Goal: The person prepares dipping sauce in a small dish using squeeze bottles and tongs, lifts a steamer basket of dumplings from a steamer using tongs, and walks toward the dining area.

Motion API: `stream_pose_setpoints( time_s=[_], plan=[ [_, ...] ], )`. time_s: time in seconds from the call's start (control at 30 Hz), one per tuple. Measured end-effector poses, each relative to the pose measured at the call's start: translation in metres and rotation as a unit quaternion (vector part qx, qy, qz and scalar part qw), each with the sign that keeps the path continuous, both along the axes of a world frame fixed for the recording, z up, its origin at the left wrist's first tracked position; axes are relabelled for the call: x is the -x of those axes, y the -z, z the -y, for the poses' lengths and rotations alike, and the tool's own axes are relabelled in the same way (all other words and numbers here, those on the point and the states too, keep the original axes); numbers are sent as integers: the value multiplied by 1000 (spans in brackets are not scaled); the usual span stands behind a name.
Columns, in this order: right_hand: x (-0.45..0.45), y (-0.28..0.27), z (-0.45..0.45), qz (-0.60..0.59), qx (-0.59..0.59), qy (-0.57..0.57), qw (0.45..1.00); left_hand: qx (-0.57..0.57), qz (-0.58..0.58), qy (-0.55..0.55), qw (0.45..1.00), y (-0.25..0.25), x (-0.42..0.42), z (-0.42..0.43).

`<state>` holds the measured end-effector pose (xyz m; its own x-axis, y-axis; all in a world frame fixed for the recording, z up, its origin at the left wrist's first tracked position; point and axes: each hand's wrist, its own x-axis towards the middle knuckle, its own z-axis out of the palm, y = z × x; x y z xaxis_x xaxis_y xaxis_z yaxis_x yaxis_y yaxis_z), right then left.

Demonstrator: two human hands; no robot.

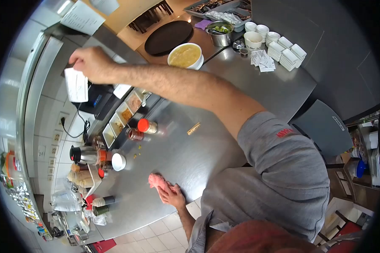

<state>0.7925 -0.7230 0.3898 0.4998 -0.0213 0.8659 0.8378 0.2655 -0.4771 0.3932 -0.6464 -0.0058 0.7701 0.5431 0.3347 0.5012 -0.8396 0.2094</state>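
The right hand (88, 62) pinches a paper slip (76, 86) by one end, likely keeping it readable, while the left hand (171, 195) curls loose fingers around a pink cloth (156, 180).

Crumpled pink cloth (157, 180), bunched on the desk (185, 154), white paper slip (77, 86), faintly marked, hanging at the right hand (93, 65)

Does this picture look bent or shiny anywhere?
Head view: the metal shelf edge bows, and black rims the frame; head view again: white glare on the counter near the left hand, and writing on the paper slip is unreadable.
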Motion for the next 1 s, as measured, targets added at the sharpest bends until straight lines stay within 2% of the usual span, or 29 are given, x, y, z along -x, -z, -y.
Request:
stream_pose_setpoints(
  time_s=[0.03, 0.07, 0.1, 0.13, 0.17, 0.2, 0.23, 0.3, 0.43, 0.5, 0.53, 0.63, 0.77, 0.8, 0.83, 0.9, 0.97, 1.0],
  plan=[
    [-1, -2, 0, 69, -30, 35, 997, 2, -2, -12, 1000, 2, -4, -1],
    [1, -10, 5, 110, -45, 22, 993, 6, -5, -22, 1000, 4, -5, -1],
    [-6, -22, 3, 211, -75, 121, 967, 0, 4, -51, 999, -2, -7, 2],
    [-9, -28, 0, 215, -103, 101, 966, 13, -10, -52, 999, -6, -11, 5],
    [-10, -37, 2, 227, -101, 129, 960, 28, -20, -57, 998, -10, -13, 9],
    [-12, -44, -2, 191, -115, 78, 972, 9, -5, -64, 998, -7, -14, 9],
    [-21, -51, -12, 210, -141, 106, 962, 7, 10, -101, 995, -9, -15, 10],
    [-12, -62, -8, 181, -137, 79, 971, 17, 10, -79, 997, -11, -16, 12],
    [6, -66, -15, 146, -100, 97, 979, -13, 27, -79, 996, -9, -18, 11],
    [13, -61, -17, 160, -37, 184, 969, -8, 24, -78, 997, -12, -17, 13],
    [15, -57, -20, 160, -37, 183, 969, -2, 17, -83, 996, -13, -18, 13],
    [13, -38, -30, 110, -12, 90, 990, 2, 12, -84, 996, -11, -18, 12],
    [6, -55, -48, 86, -12, 108, 990, -8, 17, -73, 997, -10, -16, 10],
    [14, -66, -47, 26, -35, 12, 999, -6, 15, -70, 997, -12, -17, 11],
    [21, -78, -46, 24, -33, 15, 999, -4, 13, -75, 997, -14, -18, 12],
    [40, -98, -35, -188, -11, -64, 980, -1, 7, -75, 997, -15, -17, 14],
    [55, -99, -21, -182, -57, -124, 974, -6, 10, -76, 997, -13, -17, 12],
    [37, -94, -57, -97, -77, -14, 992, -7, 4, -64, 998, -13, -16, 12]
  ],
)
